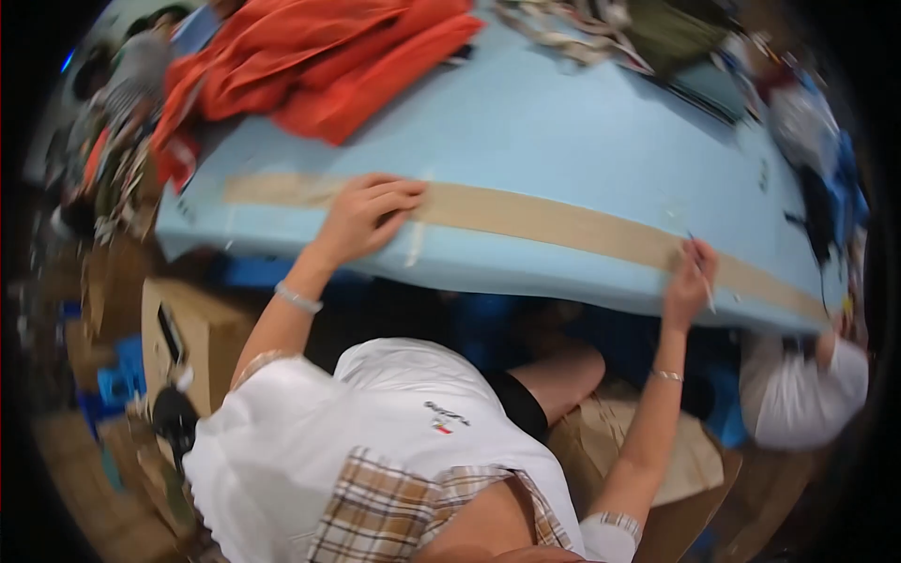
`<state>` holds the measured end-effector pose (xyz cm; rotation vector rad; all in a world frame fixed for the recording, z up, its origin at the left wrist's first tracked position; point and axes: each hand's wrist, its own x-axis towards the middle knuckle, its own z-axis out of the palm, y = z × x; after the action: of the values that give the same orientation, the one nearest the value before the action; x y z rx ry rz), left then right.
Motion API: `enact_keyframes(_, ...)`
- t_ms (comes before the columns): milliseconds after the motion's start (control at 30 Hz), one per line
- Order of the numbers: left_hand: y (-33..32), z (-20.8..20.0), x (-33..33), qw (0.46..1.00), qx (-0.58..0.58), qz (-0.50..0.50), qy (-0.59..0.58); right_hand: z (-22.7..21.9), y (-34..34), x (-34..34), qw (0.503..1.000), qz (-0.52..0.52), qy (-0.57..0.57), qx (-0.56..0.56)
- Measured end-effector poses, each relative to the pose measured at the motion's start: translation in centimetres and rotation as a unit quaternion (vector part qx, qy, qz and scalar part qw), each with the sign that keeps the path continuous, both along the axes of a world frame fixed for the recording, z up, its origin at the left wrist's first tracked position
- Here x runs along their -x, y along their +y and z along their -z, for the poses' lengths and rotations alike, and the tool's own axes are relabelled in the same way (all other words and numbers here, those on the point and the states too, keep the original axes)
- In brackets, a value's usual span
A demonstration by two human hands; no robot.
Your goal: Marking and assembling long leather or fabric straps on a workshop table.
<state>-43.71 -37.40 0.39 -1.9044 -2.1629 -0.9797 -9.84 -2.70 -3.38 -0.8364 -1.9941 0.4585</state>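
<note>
Nearest the camera is a white shirt [310, 432] with a checked collar [371, 511], filling the lower middle. Beyond it, the tan strip [554, 225] lies flat on the pale blue table [572, 122], just inside the near edge. Its long axis follows that edge, running from the upper left down to the lower right, its outline bowed by the lens. The left hand [371, 216] rests over its left part, fingers laid across it and thumb apart, the grip loose. The right hand [692, 281] pinches a thin pen [710, 296] over the right part, dark tip toward the strip. Both hands hide parts of the strip. Pale tape [415, 244] shows on the table just beside the left hand. Past the strip, a red cloth [347, 80] is heaped at the far left, spilling over the table's left edge near the strip's end. Olive cloth [671, 38] lies at the far right, with a clear bag [809, 131] beyond. Lower left, beside the table, stands a carton [211, 338]; a blue stool [122, 375] is farther left.
</note>
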Motion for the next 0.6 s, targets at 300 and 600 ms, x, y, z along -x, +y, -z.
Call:
enact_keyframes(300, -5.2, -0.4, -0.2, 0.996, 0.055, -0.068, 0.010, 0.4, -2.0, 3.4, 0.984, -0.109, 0.083, 0.112)
enact_keyframes(600, -2.7, -0.2, -0.4, 0.998, 0.042, -0.044, 0.014, -2.5, 3.7, -3.8, 0.979, -0.066, 0.131, 0.140)
